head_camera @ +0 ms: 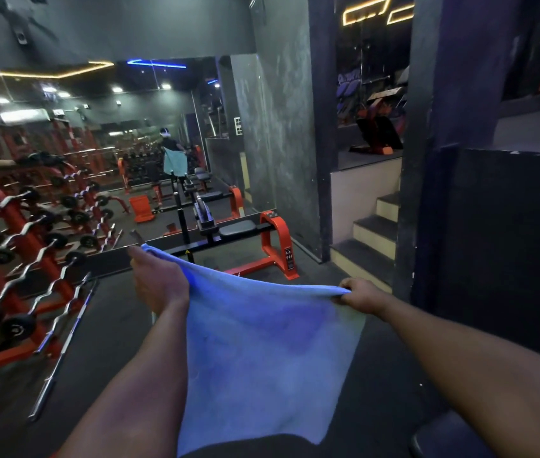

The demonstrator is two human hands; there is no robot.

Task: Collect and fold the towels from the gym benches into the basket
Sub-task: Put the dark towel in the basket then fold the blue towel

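Observation:
A light blue towel (262, 352) hangs spread out in front of me, held up by its two top corners. My left hand (158, 280) grips the upper left corner. My right hand (359, 294) pinches the upper right corner. The top edge sags a little between the hands, and the lower edge drops out of sight near my body. An orange and black gym bench (238, 230) stands beyond the towel, in front of a wall mirror. No basket is in view.
A rack of curl bars with black weights (27, 256) fills the left side. Loose bars (63, 342) lie on the dark floor beside it. Steps (369, 236) rise at the right next to a dark pillar (427, 160). A dark padded edge (440, 434) shows at bottom right.

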